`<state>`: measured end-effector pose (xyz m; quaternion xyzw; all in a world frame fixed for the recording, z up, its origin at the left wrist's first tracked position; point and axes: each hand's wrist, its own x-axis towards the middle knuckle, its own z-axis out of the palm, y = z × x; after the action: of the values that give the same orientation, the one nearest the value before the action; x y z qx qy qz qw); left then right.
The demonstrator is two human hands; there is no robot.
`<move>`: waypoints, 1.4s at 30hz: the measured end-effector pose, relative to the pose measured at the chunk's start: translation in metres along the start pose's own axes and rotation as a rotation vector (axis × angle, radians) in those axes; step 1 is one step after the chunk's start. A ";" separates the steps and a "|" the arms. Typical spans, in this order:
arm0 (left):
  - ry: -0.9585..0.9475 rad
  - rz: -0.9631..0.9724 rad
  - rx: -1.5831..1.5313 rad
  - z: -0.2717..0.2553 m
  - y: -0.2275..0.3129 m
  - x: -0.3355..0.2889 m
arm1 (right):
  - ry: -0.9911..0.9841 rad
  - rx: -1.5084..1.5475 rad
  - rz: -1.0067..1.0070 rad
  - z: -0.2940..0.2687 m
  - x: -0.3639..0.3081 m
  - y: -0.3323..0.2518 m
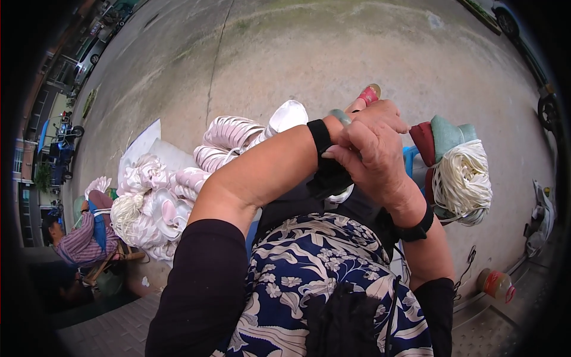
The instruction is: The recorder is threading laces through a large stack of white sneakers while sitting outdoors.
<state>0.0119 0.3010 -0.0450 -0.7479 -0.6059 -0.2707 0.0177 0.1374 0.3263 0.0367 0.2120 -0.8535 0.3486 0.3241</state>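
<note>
My two hands meet in front of my chest, the right overlapping the left. My left hand [386,112] has its fingers bent downward, and their tips are hidden. A pale green bangle [341,116] and a black band [320,136] circle my left wrist. Over it, my right hand [379,149] is closed with curled fingers, its thumb near the left wristband. Anything in either grip is hidden. Another black band [418,224] is on my right wrist. Dark material [330,177] shows below the hands. Beyond them sticks out a foot in a pink sandal [370,95].
Pink-and-white ribbon coils [229,134] and white bundles [148,217] are piled at left. At right, a cream cord hank [463,181] leans by green cloth [450,138] and maroon cloth [423,144]. A red-lidded container [495,283] lies lower right. Far left sits a person [89,238].
</note>
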 end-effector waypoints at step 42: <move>0.213 -1.134 -1.117 -0.040 0.029 0.032 | 0.144 0.009 -0.155 0.005 -0.030 0.002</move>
<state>0.0267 0.3082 0.0113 -0.1947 -0.6637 -0.5716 -0.4415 0.1558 0.3283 0.0121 0.2534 -0.8075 0.3407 0.4096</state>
